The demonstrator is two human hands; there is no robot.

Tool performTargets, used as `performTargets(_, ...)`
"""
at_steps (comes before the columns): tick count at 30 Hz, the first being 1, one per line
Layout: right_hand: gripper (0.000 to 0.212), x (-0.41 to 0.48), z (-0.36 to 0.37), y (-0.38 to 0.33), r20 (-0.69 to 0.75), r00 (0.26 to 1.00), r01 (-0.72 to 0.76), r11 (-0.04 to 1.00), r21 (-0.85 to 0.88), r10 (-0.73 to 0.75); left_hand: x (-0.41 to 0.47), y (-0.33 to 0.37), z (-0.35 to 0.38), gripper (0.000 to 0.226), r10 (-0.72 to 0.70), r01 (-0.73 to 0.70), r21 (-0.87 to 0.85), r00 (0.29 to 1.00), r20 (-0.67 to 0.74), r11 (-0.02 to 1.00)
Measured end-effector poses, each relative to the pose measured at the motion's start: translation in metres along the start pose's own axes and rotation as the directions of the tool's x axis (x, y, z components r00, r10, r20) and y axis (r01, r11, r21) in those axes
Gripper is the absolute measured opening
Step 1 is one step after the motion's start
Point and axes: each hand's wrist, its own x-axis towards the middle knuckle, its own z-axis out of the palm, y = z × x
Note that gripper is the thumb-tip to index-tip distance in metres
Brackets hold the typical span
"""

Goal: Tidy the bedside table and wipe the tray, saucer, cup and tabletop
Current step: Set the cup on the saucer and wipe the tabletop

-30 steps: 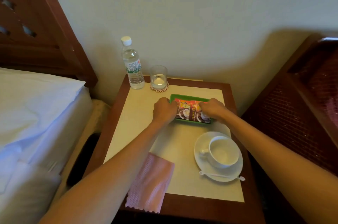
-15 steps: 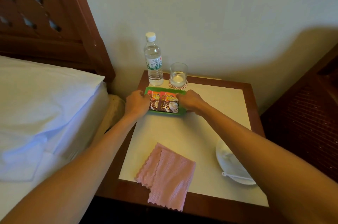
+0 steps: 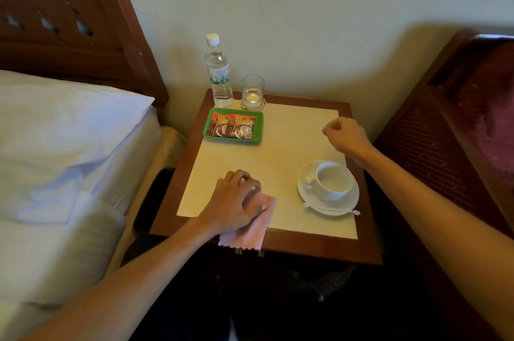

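Observation:
A green tray [image 3: 206,130] with two coffee sachets [image 3: 233,125] sits at the back left of the bedside table [image 3: 289,143], in front of a water bottle [image 3: 219,82] and a glass [image 3: 252,91] on a coaster. A white cup [image 3: 333,182] stands on its saucer [image 3: 346,205] at the front right, with a white spoon [image 3: 331,209] on the saucer's near rim. My left hand [image 3: 236,204] lies on a pink cloth [image 3: 250,235] at the front edge, its fingers curled into the fabric. My right hand [image 3: 343,135] hovers over the table's right side, curled and holding nothing.
A bed [image 3: 69,132] with white pillow and sheets presses close on the left, its wooden headboard [image 3: 69,20] behind. A dark wooden chair [image 3: 445,132] with woven panels stands on the right. The wall runs directly behind the table.
Both hands have let go of the green tray, which now rests at the back left. My left hand came back to the pink cloth; my right hand moved to the right.

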Motion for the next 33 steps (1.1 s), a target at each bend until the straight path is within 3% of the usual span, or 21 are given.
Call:
performTargets(3,0.028,-0.020,-0.014,0.019,-0.062,0.997,-0.041,0.998,0.039,0.044,-0.009,0.028,0.021,0.037,0.003,-0.005,-0.021,0.998,-0.067,1.000)
performTargets(7,0.029,-0.042,-0.025,0.053,-0.056,0.988,-0.139,0.989,0.056,0.142,0.001,0.065,0.034,0.030,-0.027,0.021,-0.118,0.999,-0.044,0.993)
performTargets(10,0.027,-0.048,-0.023,0.077,0.073,0.974,-0.216,0.975,0.044,0.213,0.031,0.083,0.028,0.022,-0.251,0.217,-0.257,0.962,-0.109,0.942)
performTargets(12,0.028,-0.051,-0.018,0.088,0.135,0.962,-0.247,0.967,0.059,0.238,0.056,0.086,0.023,0.026,-0.400,0.379,-0.266,0.916,-0.028,0.886)
performTargets(14,0.025,-0.053,-0.011,0.091,0.145,0.958,-0.257,0.964,0.065,0.246,0.077,0.086,0.022,0.030,-0.448,0.451,-0.305,0.890,0.086,0.838)
performTargets(18,0.019,-0.052,-0.004,0.089,0.097,0.968,-0.234,0.972,0.027,0.231,0.090,0.092,0.022,0.016,-0.427,0.466,-0.320,0.884,0.188,0.825)
performTargets(24,0.032,-0.042,0.009,0.084,0.079,0.973,-0.218,0.975,0.035,0.215,0.089,0.082,0.016,0.012,-0.503,0.514,-0.367,0.854,0.132,0.776)
performTargets(33,0.034,-0.037,0.044,0.032,0.139,0.983,-0.129,0.991,0.043,0.122,0.071,0.032,-0.026,0.014,-0.559,0.519,-0.455,0.827,0.054,0.724)
